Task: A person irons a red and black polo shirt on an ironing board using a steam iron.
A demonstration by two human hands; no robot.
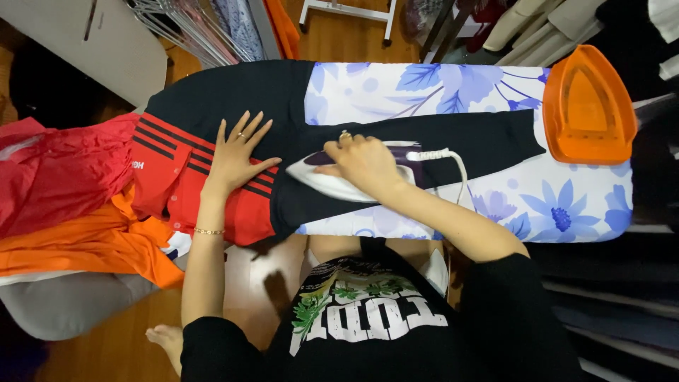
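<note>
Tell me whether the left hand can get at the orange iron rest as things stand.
Probably not easily. The left hand lies flat on the black garment, while the orange iron rest sits at the board's far right end, beyond the right hand gripping the iron.

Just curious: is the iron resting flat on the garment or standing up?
Flat: the iron lies soleplate-down on the black garment, gripped by the right hand.
</note>
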